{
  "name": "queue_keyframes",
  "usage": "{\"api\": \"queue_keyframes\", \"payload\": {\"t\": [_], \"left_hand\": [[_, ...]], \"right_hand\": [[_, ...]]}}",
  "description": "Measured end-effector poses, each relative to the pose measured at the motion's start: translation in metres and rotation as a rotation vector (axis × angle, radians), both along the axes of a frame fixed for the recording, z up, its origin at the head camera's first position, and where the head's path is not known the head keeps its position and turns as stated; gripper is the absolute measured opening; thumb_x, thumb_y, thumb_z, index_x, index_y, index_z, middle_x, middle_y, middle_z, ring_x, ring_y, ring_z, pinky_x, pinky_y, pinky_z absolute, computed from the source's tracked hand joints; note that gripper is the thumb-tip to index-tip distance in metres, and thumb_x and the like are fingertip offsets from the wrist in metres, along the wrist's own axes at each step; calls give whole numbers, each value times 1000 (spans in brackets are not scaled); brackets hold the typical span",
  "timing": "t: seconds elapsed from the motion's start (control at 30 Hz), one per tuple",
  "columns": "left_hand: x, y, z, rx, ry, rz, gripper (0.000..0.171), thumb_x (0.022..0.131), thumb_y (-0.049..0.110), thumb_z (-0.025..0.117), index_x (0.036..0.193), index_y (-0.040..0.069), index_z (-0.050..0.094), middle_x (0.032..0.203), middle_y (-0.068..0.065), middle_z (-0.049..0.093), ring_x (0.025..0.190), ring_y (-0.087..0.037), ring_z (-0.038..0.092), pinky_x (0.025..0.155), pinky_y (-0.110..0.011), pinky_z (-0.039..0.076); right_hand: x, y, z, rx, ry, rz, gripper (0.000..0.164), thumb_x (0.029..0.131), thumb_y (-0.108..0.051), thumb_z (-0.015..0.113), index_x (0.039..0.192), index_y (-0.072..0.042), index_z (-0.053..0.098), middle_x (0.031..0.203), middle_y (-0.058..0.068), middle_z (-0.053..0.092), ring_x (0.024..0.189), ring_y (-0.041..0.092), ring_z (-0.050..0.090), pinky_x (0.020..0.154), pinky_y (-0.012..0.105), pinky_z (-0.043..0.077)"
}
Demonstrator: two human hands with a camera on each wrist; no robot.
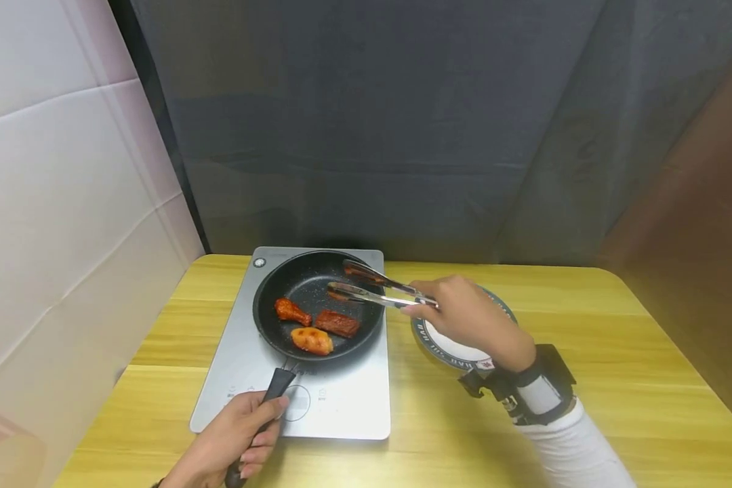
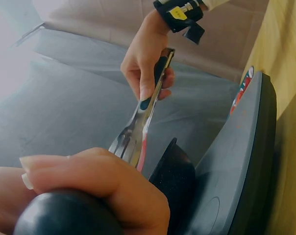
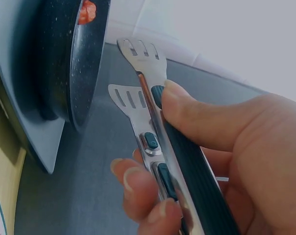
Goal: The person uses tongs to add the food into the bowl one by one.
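My left hand (image 1: 240,434) grips the handle (image 1: 277,385) of a black frying pan (image 1: 299,278) from its near end. In my right hand (image 1: 470,315) is a pair of metal tongs (image 1: 366,294) with dark grips, held between thumb and fingers. Their slotted tips stand apart over the pan's right side, with nothing between them. Inside the pan lie a reddish drumstick (image 1: 292,311), a brown slab of meat (image 1: 338,323) and a golden piece (image 1: 312,341) that looks like chicken. The right wrist view shows the tongs (image 3: 148,63) beside the pan wall (image 3: 60,63).
Under the pan is a silver induction cooktop (image 1: 348,413) on a yellow wooden table (image 1: 592,352). A white plate with a dark patterned rim (image 1: 430,342) sits right of it, partly hidden below my right hand. A grey sheet (image 1: 366,135) hangs behind, and a white one (image 1: 55,203) at left.
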State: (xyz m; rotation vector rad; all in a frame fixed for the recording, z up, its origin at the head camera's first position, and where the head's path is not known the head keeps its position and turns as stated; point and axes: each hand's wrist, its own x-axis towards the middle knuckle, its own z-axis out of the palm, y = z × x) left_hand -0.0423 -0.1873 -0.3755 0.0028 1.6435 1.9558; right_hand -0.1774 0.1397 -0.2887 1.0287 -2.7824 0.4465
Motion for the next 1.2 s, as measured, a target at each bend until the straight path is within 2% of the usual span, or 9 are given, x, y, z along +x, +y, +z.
{"api": "queue_keyframes", "payload": {"t": [0.07,0.2,0.4,0.5,0.63,0.9,1.07,1.2], "left_hand": [[0,0,0,9,0,-7,32,100,27,50,80,5,40,58,5,35,41,-5,30,34,-20,29],[-1,-1,-1,18,1,-13,32,101,27,49,80,6,39,58,5,35,41,-4,30,34,-20,29],[-1,-1,-1,11,-2,-15,33,101,29,50,80,5,40,58,5,34,41,-5,30,35,-20,29],[-1,-1,-2,12,-10,-13,32,101,28,50,81,5,40,58,5,35,40,-5,30,34,-20,29],[-1,-1,-2,26,-3,-18,31,101,26,49,81,5,40,58,5,35,40,-5,31,34,-21,29],[-1,0,-2,15,-5,-20,31,101,27,48,81,5,40,58,5,35,41,-5,30,34,-21,29],[0,0,-1,5,0,-22,33,101,28,49,79,6,40,58,5,34,41,-5,30,35,-21,29],[0,1,0,-8,-3,-13,35,100,30,50,78,6,39,58,5,34,41,-5,30,35,-20,29]], "right_hand": [[0,6,-2,-24,7,-10,35,88,-34,70,106,-4,68,61,-7,47,51,7,40,47,25,35],[1,19,-6,-43,-35,-45,36,89,-31,70,108,-1,68,58,-9,47,50,7,41,48,25,37],[7,37,-13,-40,-131,-166,49,89,-35,69,117,4,63,52,-7,42,52,11,42,53,28,39],[8,44,-18,-50,-153,-198,53,88,-42,67,115,4,64,57,-6,49,56,12,46,54,28,41],[8,56,-25,-71,-152,-218,49,89,-40,67,110,4,64,67,-3,57,60,13,48,54,28,42],[11,77,-37,-103,-150,-264,44,88,-34,69,112,2,62,71,0,59,64,17,49,56,31,42],[11,89,-45,-76,-175,-277,51,87,-39,69,116,2,60,85,11,65,74,24,57,66,41,50],[11,94,-50,-67,-192,-274,58,87,-42,68,121,3,56,93,18,66,81,29,62,74,49,52]]}}
